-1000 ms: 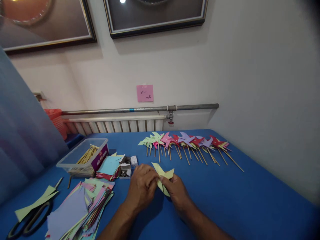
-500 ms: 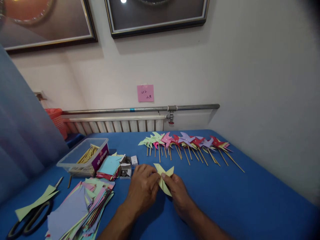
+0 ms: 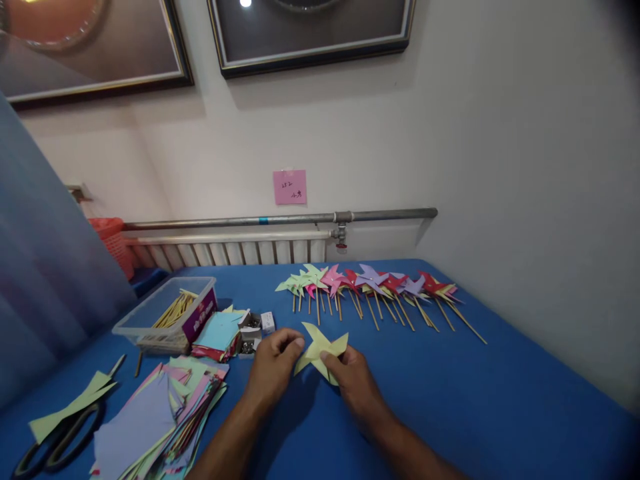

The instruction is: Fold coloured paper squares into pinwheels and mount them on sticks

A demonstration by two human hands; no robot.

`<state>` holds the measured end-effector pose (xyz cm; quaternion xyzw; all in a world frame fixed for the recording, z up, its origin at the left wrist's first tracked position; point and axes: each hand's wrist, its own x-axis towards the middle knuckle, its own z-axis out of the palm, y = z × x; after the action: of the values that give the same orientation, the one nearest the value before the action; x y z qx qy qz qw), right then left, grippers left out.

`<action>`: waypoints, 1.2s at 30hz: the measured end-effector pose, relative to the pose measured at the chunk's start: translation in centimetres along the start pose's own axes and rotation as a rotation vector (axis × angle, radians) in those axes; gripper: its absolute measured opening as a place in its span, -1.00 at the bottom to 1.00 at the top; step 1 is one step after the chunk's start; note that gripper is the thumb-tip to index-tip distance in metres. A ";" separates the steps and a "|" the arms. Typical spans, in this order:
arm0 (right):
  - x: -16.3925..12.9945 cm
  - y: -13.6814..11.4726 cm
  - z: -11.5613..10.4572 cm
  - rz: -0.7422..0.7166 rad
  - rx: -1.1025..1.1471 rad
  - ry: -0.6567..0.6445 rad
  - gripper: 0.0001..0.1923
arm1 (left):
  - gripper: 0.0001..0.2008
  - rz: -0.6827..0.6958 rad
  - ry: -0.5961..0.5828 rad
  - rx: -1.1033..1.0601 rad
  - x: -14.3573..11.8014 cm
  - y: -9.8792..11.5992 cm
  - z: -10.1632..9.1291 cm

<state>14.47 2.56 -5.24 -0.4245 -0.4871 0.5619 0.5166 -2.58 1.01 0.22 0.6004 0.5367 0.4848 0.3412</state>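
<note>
Gripping the pale yellow paper pinwheel point(image 3: 315, 348) over the blue tabletop point(image 3: 450, 400), the right hand point(image 3: 353, 377) presses its thumb at the centre. The left hand point(image 3: 275, 363) is just beside the left blades, thumb and forefinger curled close; whether they pinch anything, I cannot tell. Near it are small open boxes point(image 3: 249, 348) of metal pieces; beyond, a row of stick-mounted pinwheels point(image 3: 370, 277); farther left, a clear plastic bin point(image 3: 145, 308).

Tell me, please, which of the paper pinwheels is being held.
The pale yellow pinwheel in the right hand; no stick shows on it, whereas the other pinwheels lie on the blue table, their sticks showing.
</note>
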 end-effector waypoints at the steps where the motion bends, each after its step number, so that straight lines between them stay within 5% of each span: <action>1: 0.0 0.0 0.0 0.001 -0.012 0.003 -0.59 | -0.78 -0.088 -0.055 -0.085 0.1 -0.1 0.1; 4: 0.1 0.2 0.1 0.009 -0.030 0.000 -0.60 | -0.73 -0.208 -0.167 -0.234 0.2 -0.5 0.8; 28: 0.6 0.9 0.1 0.024 -0.173 0.010 -0.56 | -0.67 -0.224 -0.167 -0.210 0.3 -1.0 2.0; 32: 1.1 1.8 -0.2 0.016 -0.154 0.014 -0.54 | -0.64 -0.199 -0.165 -0.065 0.8 -0.8 -0.7; 36: 1.1 1.7 -0.3 0.030 -0.166 0.000 -0.55 | -0.77 -0.142 -0.036 0.685 1.4 -0.4 -6.2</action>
<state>14.36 3.66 -6.96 -0.4733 -0.5254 0.5272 0.4712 -8.64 1.74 2.01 0.6495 0.7026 0.2410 0.1624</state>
